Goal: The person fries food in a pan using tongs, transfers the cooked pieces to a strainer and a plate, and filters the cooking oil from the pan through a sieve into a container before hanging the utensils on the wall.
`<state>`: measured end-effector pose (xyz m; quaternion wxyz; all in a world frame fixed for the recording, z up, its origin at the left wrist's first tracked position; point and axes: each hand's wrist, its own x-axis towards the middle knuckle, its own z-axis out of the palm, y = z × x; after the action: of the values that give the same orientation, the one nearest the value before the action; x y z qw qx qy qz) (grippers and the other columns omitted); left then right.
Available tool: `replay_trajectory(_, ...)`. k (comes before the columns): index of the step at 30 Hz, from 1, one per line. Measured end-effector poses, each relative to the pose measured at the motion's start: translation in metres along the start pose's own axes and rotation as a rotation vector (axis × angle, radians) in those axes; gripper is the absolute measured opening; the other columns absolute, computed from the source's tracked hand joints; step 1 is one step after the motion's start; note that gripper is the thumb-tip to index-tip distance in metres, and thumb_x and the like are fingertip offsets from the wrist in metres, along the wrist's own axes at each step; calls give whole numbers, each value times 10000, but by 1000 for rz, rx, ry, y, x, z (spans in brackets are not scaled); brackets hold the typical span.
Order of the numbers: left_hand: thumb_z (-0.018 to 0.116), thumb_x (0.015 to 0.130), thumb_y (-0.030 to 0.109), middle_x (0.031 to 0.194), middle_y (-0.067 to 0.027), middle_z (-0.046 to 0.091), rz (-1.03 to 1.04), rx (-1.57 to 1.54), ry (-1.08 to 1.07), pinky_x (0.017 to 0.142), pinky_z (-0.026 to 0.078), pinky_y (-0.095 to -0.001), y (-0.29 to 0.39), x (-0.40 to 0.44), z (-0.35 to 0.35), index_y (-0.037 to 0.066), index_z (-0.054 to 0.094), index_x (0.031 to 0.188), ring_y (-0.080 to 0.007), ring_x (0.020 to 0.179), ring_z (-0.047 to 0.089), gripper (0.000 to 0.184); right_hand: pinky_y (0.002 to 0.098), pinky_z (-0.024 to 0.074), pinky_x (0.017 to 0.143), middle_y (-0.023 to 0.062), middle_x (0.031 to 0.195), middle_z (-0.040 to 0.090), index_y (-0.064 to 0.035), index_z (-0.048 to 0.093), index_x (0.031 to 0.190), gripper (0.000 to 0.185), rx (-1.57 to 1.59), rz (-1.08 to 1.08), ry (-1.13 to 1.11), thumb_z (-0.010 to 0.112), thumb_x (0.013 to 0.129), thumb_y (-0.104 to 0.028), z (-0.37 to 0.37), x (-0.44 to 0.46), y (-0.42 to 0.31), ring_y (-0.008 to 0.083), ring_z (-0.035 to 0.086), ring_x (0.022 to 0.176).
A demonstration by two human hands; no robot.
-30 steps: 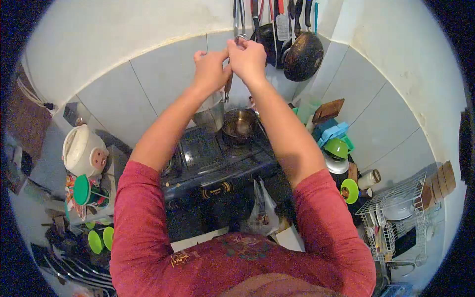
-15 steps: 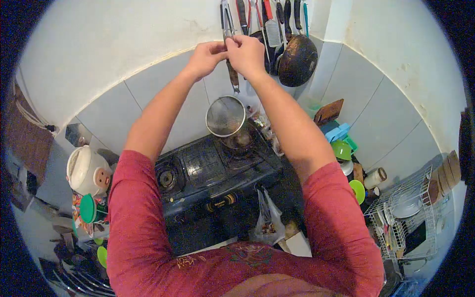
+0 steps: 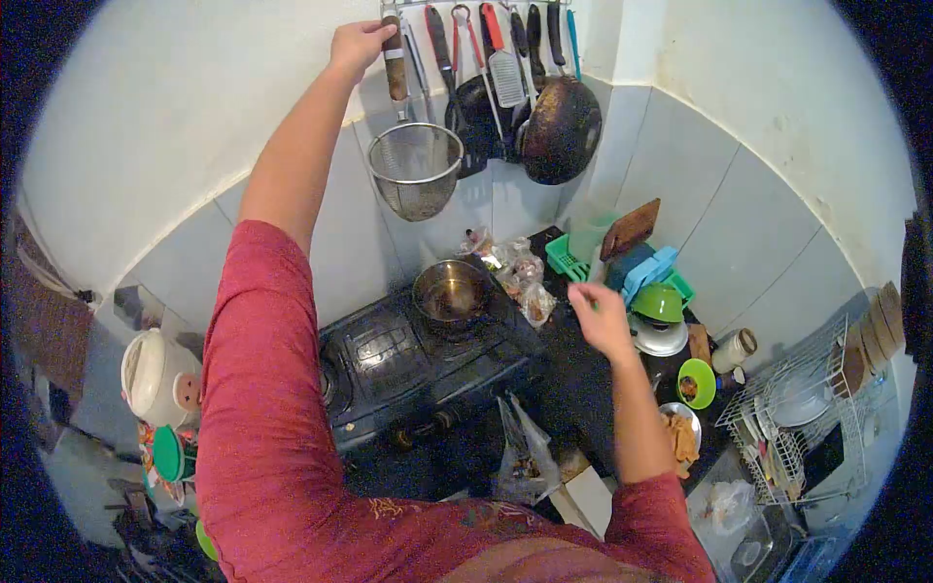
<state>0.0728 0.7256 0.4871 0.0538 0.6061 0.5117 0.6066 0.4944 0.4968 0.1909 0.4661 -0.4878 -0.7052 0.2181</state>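
Observation:
My left hand (image 3: 360, 47) is raised to the rail at the top, its fingers closed on the brown handle of a wire-mesh strainer (image 3: 416, 175). The strainer hangs bowl-down against the tiled wall, beside metal tongs (image 3: 415, 58). My right hand (image 3: 601, 319) is lower, over the dark counter right of the stove, fingers loosely apart and holding nothing I can see. It is nearest a green basket (image 3: 564, 260) and an upturned green bowl (image 3: 659, 303). A pot (image 3: 452, 291) with brownish liquid sits on the stove's right burner.
Several utensils and a dark pan (image 3: 562, 131) hang along the rail (image 3: 466, 4). Below are a black stove (image 3: 384, 355) and small plastic bags (image 3: 525, 272). A rice cooker (image 3: 160, 377) stands at left; a wire dish rack (image 3: 797, 418), a cutting board (image 3: 630, 228) and a lime bowl (image 3: 696, 383) are at right.
Both hands were together high on the strainer's handle. My left hand now holds it farther up and left; my right hand has let go and dropped to the right. The strainer has shifted up-left.

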Motion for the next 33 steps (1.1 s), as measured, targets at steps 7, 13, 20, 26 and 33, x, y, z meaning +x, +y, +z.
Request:
replay_trajectory(7,742,762,291,895,-92,703,-14,57,-45,708,505,-292,-38,22,22,45,690,1049,-164,732,639,382,272,460,630,100,793,654,-7,678,956,212,-47,262,92,633,851,-186,-38,-123,36,138,561,652)
replay_trajectory(13,747,740,364,893,-95,705,-14,233,-37,733,505,-293,-30,9,18,59,707,1010,-169,756,656,409,275,471,733,94,868,682,6,670,976,220,-125,506,82,596,889,-182,-64,-194,39,137,601,782)
replay_trajectory(20,720,710,508,947,-68,700,17,532,20,836,470,-324,-42,17,15,124,711,1026,-191,881,636,498,284,471,727,105,844,668,26,662,960,246,-71,608,130,596,889,-201,-85,-246,47,150,599,778)
replay_trajectory(26,592,853,405,1195,-129,611,59,270,-510,951,412,-322,-127,87,-2,60,568,1251,-211,1059,586,527,319,491,719,121,827,667,-7,663,986,314,-99,737,125,595,891,-299,-123,-282,42,185,623,779)
replay_trajectory(33,702,784,361,1107,-189,621,156,136,-374,816,488,-460,-89,18,-11,77,638,1153,-332,931,612,470,360,497,743,151,829,669,-30,669,940,312,-224,572,310,583,877,-324,-189,-343,63,272,645,787)
